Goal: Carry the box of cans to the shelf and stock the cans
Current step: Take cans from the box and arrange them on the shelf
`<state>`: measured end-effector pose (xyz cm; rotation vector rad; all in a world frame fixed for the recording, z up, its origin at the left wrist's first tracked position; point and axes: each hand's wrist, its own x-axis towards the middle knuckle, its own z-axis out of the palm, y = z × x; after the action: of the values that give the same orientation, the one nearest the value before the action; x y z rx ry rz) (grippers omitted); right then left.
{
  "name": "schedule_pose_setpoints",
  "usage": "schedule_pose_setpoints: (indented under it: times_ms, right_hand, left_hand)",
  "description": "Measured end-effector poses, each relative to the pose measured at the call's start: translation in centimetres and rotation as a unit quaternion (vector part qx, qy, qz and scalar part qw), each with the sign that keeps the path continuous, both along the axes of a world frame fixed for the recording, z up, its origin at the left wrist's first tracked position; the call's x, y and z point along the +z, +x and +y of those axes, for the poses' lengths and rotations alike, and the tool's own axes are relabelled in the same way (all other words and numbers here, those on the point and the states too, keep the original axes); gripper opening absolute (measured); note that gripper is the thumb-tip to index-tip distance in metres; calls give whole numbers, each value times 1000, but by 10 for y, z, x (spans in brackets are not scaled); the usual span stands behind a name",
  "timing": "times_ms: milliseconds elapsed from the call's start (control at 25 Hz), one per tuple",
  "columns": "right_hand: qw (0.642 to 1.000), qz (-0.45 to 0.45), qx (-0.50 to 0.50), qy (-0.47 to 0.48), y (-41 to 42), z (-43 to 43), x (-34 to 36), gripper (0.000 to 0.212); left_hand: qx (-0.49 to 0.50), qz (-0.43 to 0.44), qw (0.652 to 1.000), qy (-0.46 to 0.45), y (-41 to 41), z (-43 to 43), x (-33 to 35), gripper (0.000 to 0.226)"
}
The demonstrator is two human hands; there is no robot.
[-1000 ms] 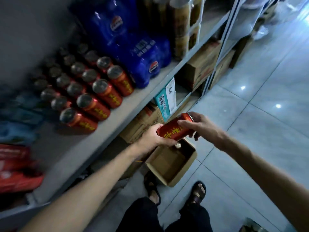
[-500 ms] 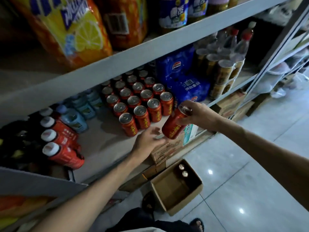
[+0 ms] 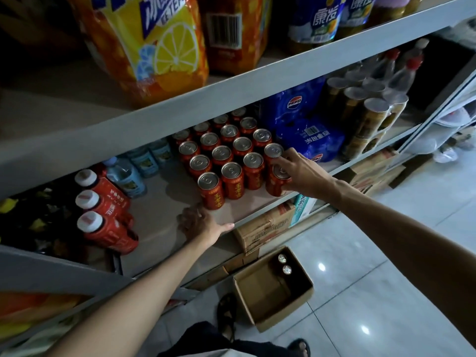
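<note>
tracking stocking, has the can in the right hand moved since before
Yes. The can went from in front of the shelf edge onto it, beside the stocked cans, right hand gripping it.

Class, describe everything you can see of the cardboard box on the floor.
The cardboard box is brown, open-topped, standing on the tiled floor before the shelf. Nearly empty: two cans stand in its far corner, silver tops showing. A sandalled foot lies close beside it. Neither the left hand nor the right hand touches it.
</note>
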<state>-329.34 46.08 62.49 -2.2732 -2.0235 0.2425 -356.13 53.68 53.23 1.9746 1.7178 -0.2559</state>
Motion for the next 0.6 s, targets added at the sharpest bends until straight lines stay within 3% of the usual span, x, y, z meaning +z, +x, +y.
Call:
schedule_pose_setpoints:
  times_ms: [600]
  right_hand:
    - [999,48,25,3,3,20,-30,77]
  left_hand:
    - [-31,18,999,7,0,6,-4,123]
